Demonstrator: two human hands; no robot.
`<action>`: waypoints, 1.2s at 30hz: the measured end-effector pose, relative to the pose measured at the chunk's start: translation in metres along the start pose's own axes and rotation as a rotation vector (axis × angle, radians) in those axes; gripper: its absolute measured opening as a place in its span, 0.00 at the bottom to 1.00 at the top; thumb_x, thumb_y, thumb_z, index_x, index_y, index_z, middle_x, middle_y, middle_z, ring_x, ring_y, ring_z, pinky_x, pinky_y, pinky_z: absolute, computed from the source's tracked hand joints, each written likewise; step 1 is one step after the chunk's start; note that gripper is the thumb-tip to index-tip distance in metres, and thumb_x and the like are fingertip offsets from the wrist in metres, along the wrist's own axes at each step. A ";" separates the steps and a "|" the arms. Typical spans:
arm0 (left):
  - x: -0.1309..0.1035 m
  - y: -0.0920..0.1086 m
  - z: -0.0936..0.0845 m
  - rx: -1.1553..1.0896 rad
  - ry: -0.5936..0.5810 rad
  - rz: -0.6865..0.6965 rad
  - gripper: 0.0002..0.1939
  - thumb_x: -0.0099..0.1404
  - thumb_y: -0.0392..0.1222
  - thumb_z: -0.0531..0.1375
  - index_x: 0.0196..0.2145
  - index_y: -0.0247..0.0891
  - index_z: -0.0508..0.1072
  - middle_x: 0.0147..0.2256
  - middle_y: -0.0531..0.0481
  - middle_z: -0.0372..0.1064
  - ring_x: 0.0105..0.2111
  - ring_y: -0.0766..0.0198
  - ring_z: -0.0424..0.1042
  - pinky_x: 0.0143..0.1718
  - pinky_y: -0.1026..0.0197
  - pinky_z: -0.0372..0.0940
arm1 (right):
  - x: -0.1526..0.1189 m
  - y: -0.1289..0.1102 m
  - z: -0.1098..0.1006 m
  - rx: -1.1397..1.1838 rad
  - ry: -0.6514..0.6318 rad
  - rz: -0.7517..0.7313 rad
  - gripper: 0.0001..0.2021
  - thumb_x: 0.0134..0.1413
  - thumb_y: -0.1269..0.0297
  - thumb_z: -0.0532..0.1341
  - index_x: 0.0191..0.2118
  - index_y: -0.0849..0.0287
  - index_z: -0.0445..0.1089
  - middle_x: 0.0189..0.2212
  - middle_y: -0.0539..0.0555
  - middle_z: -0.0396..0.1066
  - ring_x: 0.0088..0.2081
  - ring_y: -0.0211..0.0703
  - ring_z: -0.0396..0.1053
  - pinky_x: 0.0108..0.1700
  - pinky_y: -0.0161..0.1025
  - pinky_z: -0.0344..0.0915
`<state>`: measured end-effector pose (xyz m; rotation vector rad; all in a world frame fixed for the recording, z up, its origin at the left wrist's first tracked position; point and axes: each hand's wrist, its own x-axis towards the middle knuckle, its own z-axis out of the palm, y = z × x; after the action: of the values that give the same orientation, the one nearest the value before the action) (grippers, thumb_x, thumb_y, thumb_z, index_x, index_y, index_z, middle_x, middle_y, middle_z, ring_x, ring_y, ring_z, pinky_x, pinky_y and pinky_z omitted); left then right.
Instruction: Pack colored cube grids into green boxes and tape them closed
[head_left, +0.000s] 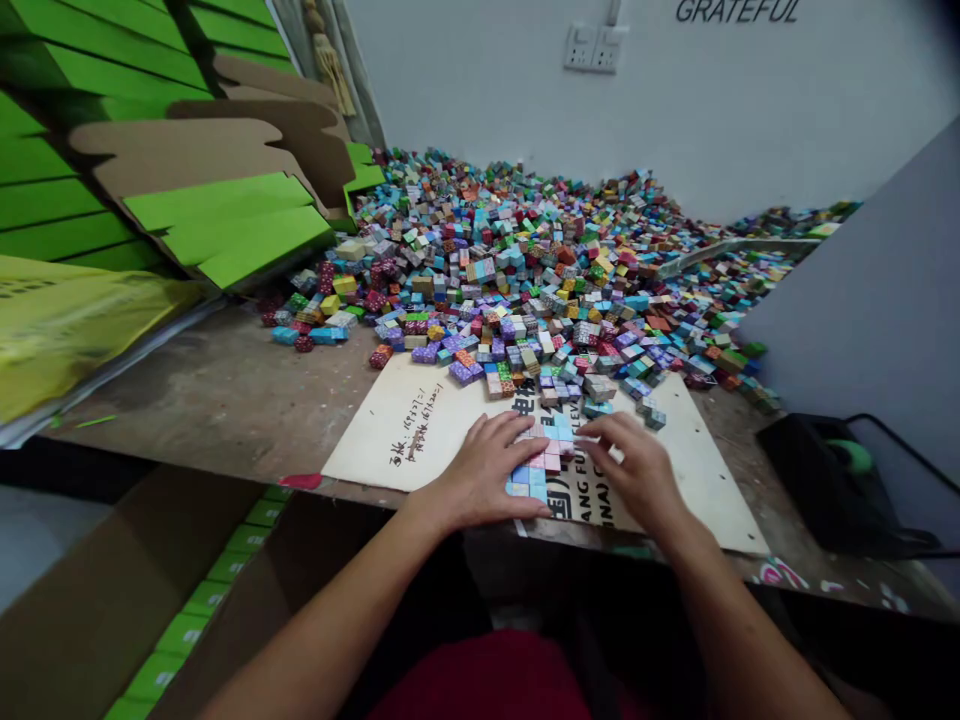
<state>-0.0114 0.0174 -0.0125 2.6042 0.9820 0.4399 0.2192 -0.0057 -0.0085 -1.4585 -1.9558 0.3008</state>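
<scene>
Small blue and pink blocks (537,478) lie side by side in a flat group on a cream board (390,420) with black print. Around the left side of this group rests my left hand (487,470), its fingers and thumb spread apart and touching the blocks. My right hand (634,465) is at the group's right edge, fingers bent and thumb close to them; what is between the fingertips, if anything, is too small to make out. Just beyond the board rises a large heap of small patterned blocks (517,260).
Green and brown cardboard boxes (240,220) stand at the left, beside a yellow package (75,320). A black device (840,480) sits on the brown table (202,400) at the right. Further green boxes (202,600) lie below the table's front edge.
</scene>
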 end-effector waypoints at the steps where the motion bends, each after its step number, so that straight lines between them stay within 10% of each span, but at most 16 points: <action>1: 0.000 0.002 -0.002 0.020 -0.012 -0.008 0.41 0.52 0.68 0.59 0.58 0.47 0.59 0.62 0.43 0.50 0.61 0.43 0.46 0.58 0.36 0.41 | 0.009 0.009 -0.005 -0.048 0.060 0.050 0.10 0.59 0.58 0.54 0.38 0.55 0.70 0.35 0.54 0.67 0.32 0.42 0.67 0.37 0.41 0.64; 8: -0.004 0.015 -0.002 0.070 -0.034 0.033 0.36 0.56 0.61 0.61 0.58 0.49 0.57 0.61 0.46 0.52 0.62 0.47 0.45 0.59 0.37 0.40 | 0.063 0.054 -0.001 -0.339 0.027 0.226 0.19 0.51 0.49 0.57 0.45 0.54 0.70 0.36 0.56 0.66 0.32 0.46 0.66 0.32 0.41 0.61; 14: -0.007 0.013 0.010 0.056 0.019 0.041 0.32 0.57 0.62 0.58 0.56 0.48 0.60 0.61 0.48 0.53 0.61 0.49 0.47 0.61 0.41 0.39 | 0.024 0.039 -0.018 -0.070 0.139 0.201 0.13 0.54 0.55 0.56 0.39 0.56 0.70 0.32 0.53 0.70 0.30 0.42 0.66 0.34 0.40 0.63; 19: -0.007 0.011 0.013 0.042 0.049 0.033 0.32 0.58 0.62 0.58 0.56 0.49 0.60 0.61 0.49 0.53 0.61 0.49 0.47 0.61 0.41 0.39 | -0.023 0.014 -0.030 0.047 -0.012 0.148 0.12 0.57 0.57 0.55 0.44 0.53 0.69 0.39 0.54 0.67 0.35 0.43 0.67 0.37 0.41 0.65; 26: -0.004 0.009 0.013 0.067 0.049 0.050 0.31 0.59 0.62 0.57 0.57 0.50 0.59 0.61 0.49 0.53 0.61 0.49 0.48 0.60 0.41 0.40 | 0.026 0.043 -0.016 -0.160 -0.018 0.201 0.23 0.54 0.50 0.57 0.54 0.50 0.64 0.46 0.57 0.61 0.34 0.43 0.67 0.37 0.43 0.66; 36: -0.004 0.006 0.015 0.060 0.083 0.057 0.30 0.58 0.63 0.57 0.55 0.50 0.63 0.60 0.50 0.54 0.61 0.49 0.48 0.60 0.41 0.40 | 0.039 0.054 -0.009 -0.148 0.114 0.147 0.10 0.55 0.57 0.56 0.32 0.57 0.69 0.32 0.54 0.65 0.34 0.45 0.64 0.35 0.41 0.60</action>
<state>-0.0049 0.0070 -0.0244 2.6927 0.9630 0.5452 0.2598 0.0472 -0.0169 -1.6810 -1.8159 0.1369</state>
